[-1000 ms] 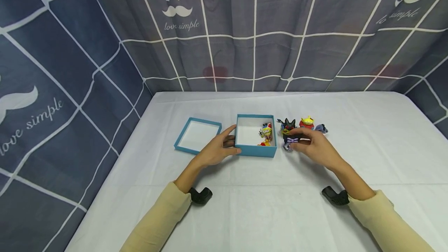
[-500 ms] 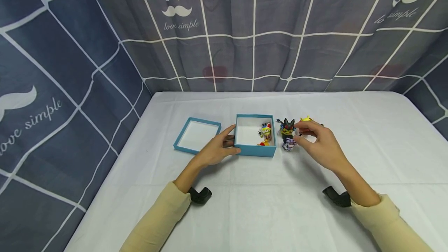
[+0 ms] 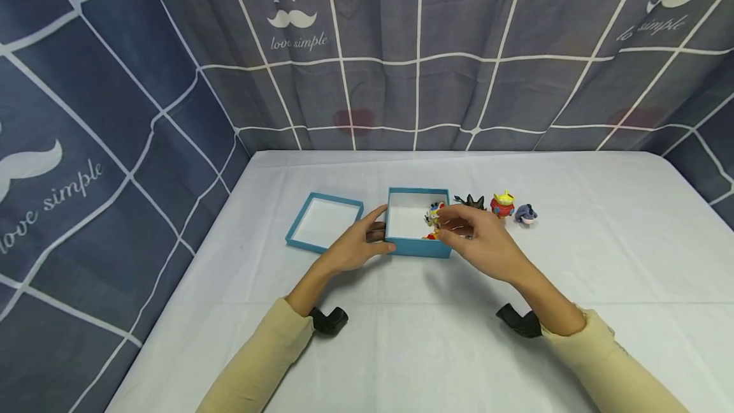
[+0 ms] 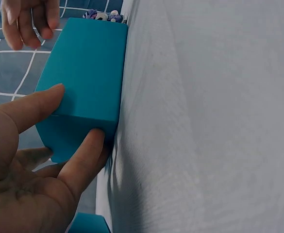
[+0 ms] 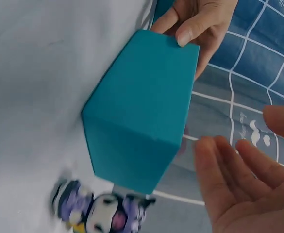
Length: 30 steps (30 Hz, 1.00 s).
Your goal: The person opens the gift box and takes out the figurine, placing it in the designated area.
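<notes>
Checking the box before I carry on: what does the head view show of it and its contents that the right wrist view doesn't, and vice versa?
Only the head view: the box's white inside, with small colorful figures in it. Only the right wrist view: the outer face of the right end wall, plus the face of a purple-and-white figure nearby. Both: the teal front wall, the left hand gripping the left end, and the right hand near the right end.
</notes>
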### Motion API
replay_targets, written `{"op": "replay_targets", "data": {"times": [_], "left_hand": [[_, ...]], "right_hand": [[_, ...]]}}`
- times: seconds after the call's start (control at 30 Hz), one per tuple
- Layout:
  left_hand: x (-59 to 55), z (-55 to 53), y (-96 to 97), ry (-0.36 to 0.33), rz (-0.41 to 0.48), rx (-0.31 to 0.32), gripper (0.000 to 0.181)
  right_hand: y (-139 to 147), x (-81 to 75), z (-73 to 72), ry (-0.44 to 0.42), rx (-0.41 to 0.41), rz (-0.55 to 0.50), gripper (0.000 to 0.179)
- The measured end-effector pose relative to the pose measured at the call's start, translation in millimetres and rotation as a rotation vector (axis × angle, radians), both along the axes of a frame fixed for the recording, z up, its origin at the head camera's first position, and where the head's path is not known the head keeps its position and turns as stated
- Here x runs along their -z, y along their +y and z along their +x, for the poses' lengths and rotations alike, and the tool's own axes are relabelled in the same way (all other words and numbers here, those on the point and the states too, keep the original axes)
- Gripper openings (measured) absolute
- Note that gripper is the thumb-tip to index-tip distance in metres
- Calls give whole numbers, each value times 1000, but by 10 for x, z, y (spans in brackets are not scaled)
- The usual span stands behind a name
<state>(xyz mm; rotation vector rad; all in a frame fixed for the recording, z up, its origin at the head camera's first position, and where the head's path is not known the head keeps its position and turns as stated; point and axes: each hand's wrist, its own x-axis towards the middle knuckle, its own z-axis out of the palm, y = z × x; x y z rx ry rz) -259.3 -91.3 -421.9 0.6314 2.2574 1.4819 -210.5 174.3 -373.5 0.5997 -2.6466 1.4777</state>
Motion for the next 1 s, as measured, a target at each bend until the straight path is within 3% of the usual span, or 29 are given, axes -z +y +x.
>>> {"op": "replay_targets", "data": {"times": [0.3,0.7,0.87,1.0], "left_hand": [[-15,2,5,-10,8,6,85],[-59,-11,0,-23,-5,25,84],[-93,-15,-3,-25,-9,22,84],[-109,-18,-11,-23,-13,14,84]], "right_hand": [[-195,22,-223,-38,-36,129,16],[-390,2,-322,-159,-130,279,49],[-401,1,-376,-193,-164,245,47],[-424,13,-429,-232,-231,118,42]]}}
